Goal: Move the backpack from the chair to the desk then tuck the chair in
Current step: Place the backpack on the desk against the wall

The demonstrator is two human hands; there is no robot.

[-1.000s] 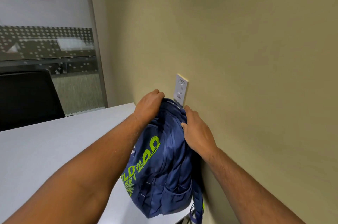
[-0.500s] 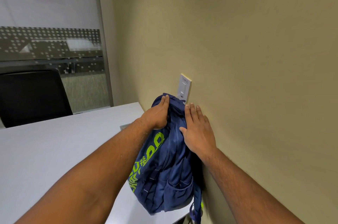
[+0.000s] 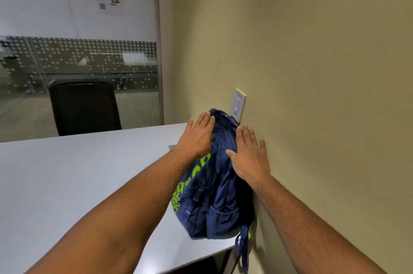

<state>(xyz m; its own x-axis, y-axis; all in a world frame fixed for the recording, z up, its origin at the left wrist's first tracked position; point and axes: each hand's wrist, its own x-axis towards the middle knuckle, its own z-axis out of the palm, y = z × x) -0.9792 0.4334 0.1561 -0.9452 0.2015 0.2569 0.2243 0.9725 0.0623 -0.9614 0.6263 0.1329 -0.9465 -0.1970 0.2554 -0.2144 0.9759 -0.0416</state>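
A navy backpack point(image 3: 212, 197) with neon green lettering stands upright on the white desk point(image 3: 73, 182), its back against the beige wall. My left hand point(image 3: 197, 137) lies flat on the bag's upper front, fingers spread and straight. On the bag's upper right side rests my right hand point(image 3: 250, 156), also flat with fingers apart, close to the wall. Neither hand grips the fabric. A strap point(image 3: 242, 244) hangs over the desk's near right corner. The chair the bag came from is out of view.
A black chair back point(image 3: 83, 107) stands behind the desk's far edge, in front of a dotted glass partition point(image 3: 78, 56). A white wall switch plate point(image 3: 239, 105) sits just above the bag's top. The beige wall point(image 3: 312, 72) bounds the desk's right side.
Both hands have let go of the bag's top and opened flat against it. The backpack now stands a little more upright against the wall, and the view has shifted right.
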